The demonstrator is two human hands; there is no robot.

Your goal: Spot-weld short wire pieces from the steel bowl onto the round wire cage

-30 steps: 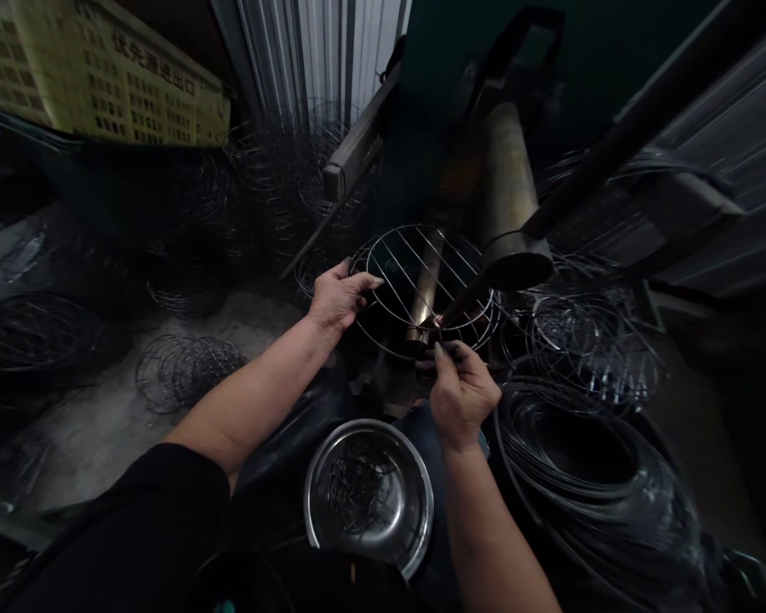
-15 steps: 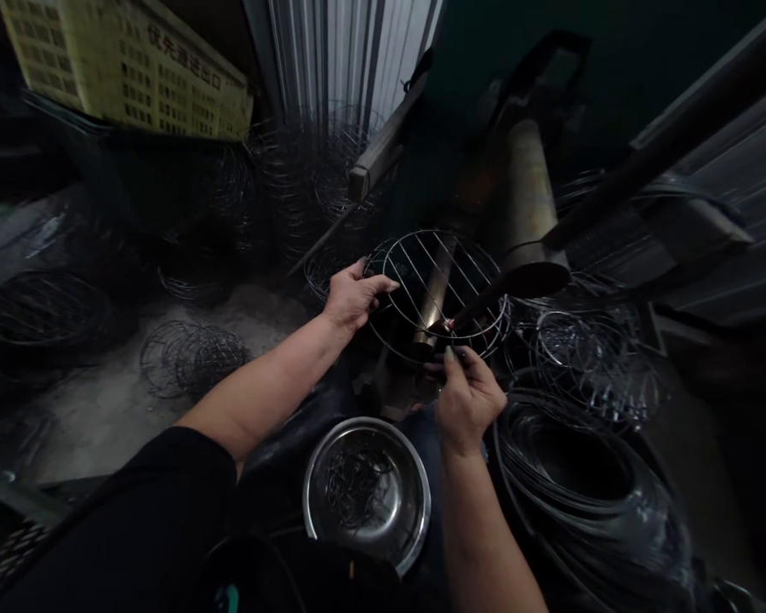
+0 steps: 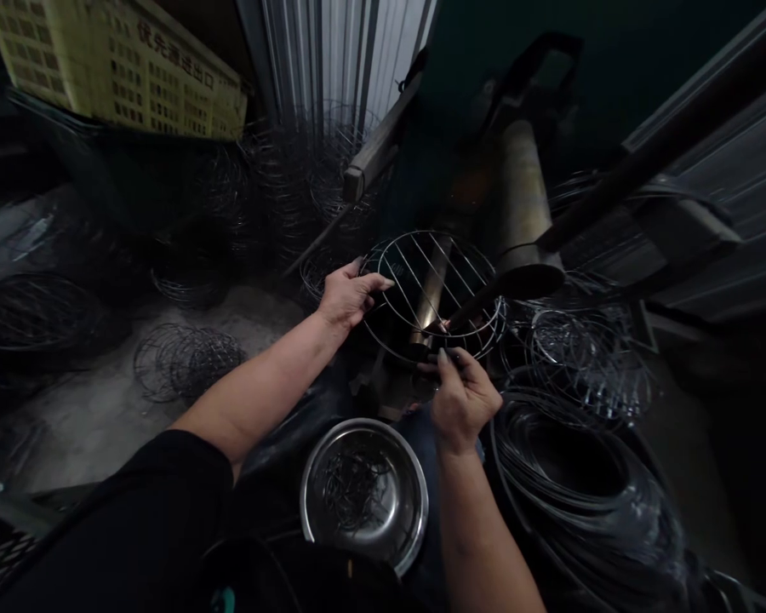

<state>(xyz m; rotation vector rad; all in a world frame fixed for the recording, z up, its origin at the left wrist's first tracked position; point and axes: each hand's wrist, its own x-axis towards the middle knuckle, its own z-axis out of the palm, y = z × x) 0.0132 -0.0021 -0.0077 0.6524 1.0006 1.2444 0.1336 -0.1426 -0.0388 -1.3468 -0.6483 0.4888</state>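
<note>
My left hand (image 3: 351,295) is closed on the left rim of a round wire rack (image 3: 414,241), thumb on top. The rack has parallel bars across a ring, with another ring showing below it. At its near edge, my right hand (image 3: 465,393) has thumb and fingers pinched at the wire; a small piece between them could be hidden. Just beyond those fingertips, the rack's wire meets the copper-coloured tip (image 3: 444,325) of a dark rod. A brass-coloured cylinder (image 3: 432,294) lies beneath the rack. Below my hands stands a metal bowl (image 3: 396,502) holding short bent wires (image 3: 352,487).
To the right lie a large wire coil (image 3: 613,511) and a heap of shiny wire rings (image 3: 587,358). A thick cylinder (image 3: 524,196) on a machine arm overhangs the rack's right. Wire frames (image 3: 188,362) rest on the floor at left, below a yellow crate (image 3: 159,81).
The whole view has shifted slightly, so everything appears a little further left. Both hands keep their places on the rack, with no other clear movement.
</note>
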